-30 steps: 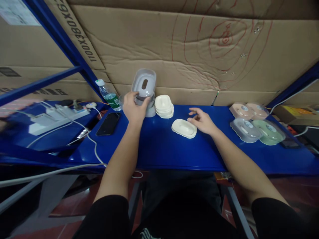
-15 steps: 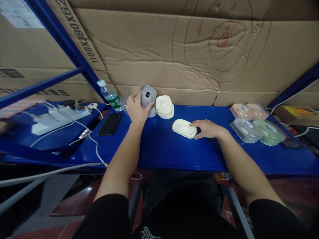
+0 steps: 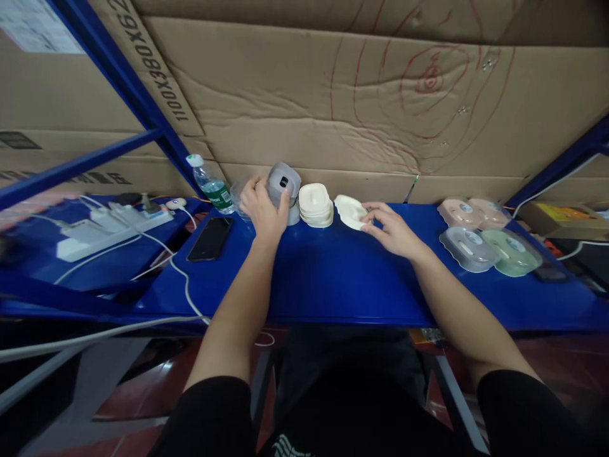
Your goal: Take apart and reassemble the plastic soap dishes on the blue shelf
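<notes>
My left hand (image 3: 264, 209) is closed on a grey rounded plastic piece (image 3: 281, 176) with a small dark hole, tilted up above more grey pieces (image 3: 294, 214). Clear plastic pieces (image 3: 238, 190) lie just behind and left of that hand, partly covered by it. My right hand (image 3: 392, 231) pinches the right end of a cream oval plastic tray (image 3: 349, 212), tilted near the back of the table. Between the hands stands a stack of cream plastic pieces (image 3: 315, 206).
The blue table (image 3: 333, 285) backs onto a cardboard wall (image 3: 266, 82). At left are a water bottle (image 3: 214, 190), a phone (image 3: 210, 238) and a power strip (image 3: 114, 231) with cables. Oval boxes with clear lids, pink (image 3: 459, 212), grey (image 3: 469, 247) and green (image 3: 516, 251), sit at right.
My right hand has lifted the cream tray off the table and moved it back, toward the cream stack, tilting it. My left hand stays at the grey piece, its thumb now further over it.
</notes>
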Action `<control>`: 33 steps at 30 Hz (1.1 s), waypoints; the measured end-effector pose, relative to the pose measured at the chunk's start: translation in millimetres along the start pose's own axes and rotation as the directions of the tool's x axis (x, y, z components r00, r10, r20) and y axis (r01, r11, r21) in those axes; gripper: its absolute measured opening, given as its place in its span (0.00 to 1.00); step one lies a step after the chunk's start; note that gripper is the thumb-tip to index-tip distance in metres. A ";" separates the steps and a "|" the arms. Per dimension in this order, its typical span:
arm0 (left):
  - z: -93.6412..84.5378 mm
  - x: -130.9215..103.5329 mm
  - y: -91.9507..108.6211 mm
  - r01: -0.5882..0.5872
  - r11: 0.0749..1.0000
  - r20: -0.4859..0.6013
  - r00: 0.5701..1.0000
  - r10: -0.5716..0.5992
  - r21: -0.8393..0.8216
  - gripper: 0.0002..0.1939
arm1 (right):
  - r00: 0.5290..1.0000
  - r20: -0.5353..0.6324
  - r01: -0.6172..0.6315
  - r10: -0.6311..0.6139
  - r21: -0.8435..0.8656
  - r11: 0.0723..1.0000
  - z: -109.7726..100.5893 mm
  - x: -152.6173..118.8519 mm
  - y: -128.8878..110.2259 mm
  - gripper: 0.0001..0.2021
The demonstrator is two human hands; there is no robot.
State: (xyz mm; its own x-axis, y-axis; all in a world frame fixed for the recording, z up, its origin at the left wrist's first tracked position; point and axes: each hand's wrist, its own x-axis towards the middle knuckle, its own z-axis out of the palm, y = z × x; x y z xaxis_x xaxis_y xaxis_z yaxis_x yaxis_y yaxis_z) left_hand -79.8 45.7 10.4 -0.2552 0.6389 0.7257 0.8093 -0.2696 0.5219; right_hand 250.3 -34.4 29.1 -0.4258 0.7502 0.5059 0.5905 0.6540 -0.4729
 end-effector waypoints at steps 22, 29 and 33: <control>1.2 -0.4 -1.9 0.108 0.994 0.017 0.994 -0.108 -0.010 0.30 | 0.993 0.112 0.018 0.034 -0.430 0.902 69.8 113.3 -27.3 0.23; 2.1 -0.2 1.6 0.116 0.993 0.052 0.992 -0.115 -0.014 0.32 | 0.971 -0.083 -0.231 0.223 -0.554 0.800 -2.4 33.5 11.7 0.33; 1.8 -2.9 6.5 0.108 0.994 0.077 0.991 -0.107 -0.019 0.33 | 0.852 -0.216 -0.494 0.477 -0.630 0.599 -55.3 -30.8 48.3 0.36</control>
State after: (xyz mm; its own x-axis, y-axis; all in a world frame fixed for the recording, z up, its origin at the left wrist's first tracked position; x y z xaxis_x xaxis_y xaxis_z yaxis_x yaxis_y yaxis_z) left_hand -72.8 43.4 10.9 -0.2988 0.7173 0.6294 0.7669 -0.2121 0.6058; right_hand 329.9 -31.3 30.6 0.0665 0.9300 0.3615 0.9961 -0.0407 -0.0786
